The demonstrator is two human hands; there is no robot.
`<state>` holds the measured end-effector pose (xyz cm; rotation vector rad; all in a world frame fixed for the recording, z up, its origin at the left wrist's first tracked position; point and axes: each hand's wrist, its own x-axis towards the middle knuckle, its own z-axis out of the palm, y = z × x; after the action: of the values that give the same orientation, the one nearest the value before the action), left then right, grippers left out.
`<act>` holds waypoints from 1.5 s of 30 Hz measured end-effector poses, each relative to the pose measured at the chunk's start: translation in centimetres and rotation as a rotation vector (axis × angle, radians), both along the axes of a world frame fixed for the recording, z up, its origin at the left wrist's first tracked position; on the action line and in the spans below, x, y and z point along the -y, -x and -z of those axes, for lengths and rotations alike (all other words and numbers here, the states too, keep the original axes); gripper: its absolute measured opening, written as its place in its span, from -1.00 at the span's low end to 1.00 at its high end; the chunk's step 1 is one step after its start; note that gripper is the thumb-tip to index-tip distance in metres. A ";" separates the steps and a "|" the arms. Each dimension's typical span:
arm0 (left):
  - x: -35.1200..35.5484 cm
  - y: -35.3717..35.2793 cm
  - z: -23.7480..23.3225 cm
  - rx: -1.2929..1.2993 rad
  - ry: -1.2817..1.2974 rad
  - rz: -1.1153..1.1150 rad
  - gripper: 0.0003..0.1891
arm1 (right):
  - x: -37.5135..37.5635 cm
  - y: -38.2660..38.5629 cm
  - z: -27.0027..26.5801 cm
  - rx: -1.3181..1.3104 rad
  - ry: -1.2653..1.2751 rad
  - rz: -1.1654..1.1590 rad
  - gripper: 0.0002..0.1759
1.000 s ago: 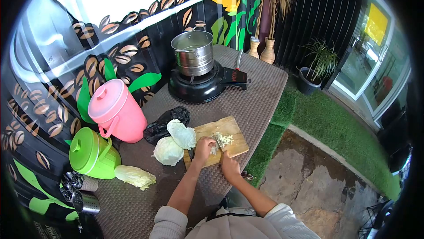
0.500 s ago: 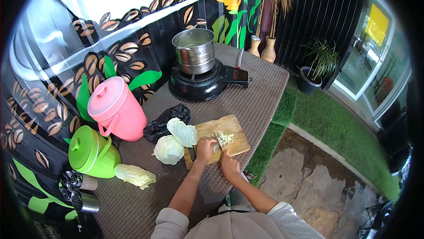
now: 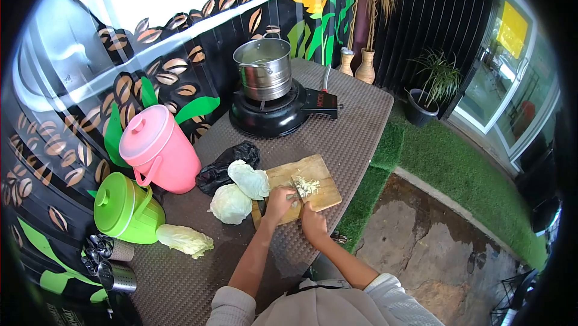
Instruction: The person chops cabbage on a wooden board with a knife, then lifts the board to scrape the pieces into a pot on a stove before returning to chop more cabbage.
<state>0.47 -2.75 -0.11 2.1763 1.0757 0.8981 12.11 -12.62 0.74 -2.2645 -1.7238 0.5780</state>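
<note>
My right hand (image 3: 313, 225) is wrapped round the handle of a knife (image 3: 298, 188), its blade angled across the wooden cutting board (image 3: 330, 196). Finely chopped pale bits (image 3: 309, 187) lie in a small heap beside the blade. My left hand (image 3: 279, 205) is closed at the near side of the blade, fingertips bent down to the board; what they pinch is hidden. Left of that hand are a cabbage (image 3: 230, 204) and a loose cabbage leaf (image 3: 248, 181). A dark narrow object (image 3: 262, 206) lies at the board's left edge, partly covered.
A steel pot (image 3: 263, 72) stands on a black portable stove (image 3: 268, 115) at the back. Pink (image 3: 161, 148) and green (image 3: 127, 208) lidded jugs line the wall side. Near them lie a napa cabbage (image 3: 184, 240), a black plastic bag (image 3: 226, 168) and a metal utensil holder (image 3: 117, 276).
The knife blade has shifted slightly against the chopped heap, and my left fingers have moved a little. Both hands stay over the board.
</note>
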 end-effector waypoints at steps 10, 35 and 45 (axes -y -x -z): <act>-0.7 -0.4 0.2 0.036 0.078 -0.084 -0.87 | -0.3 -1.0 0.1 -0.032 -0.036 -0.058 -0.66; -1.8 -0.3 1.4 -0.041 -0.038 -0.047 -0.74 | -0.8 -3.9 -2.1 -0.298 -0.147 -0.043 -0.66; -0.2 -0.4 0.6 0.052 -0.020 -0.067 -0.79 | -0.6 -3.1 -1.2 -0.056 -0.118 -0.129 -0.70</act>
<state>0.86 -2.60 -0.76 2.1325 1.1250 0.9935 15.23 -12.02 1.91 -2.0501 -1.8361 0.5442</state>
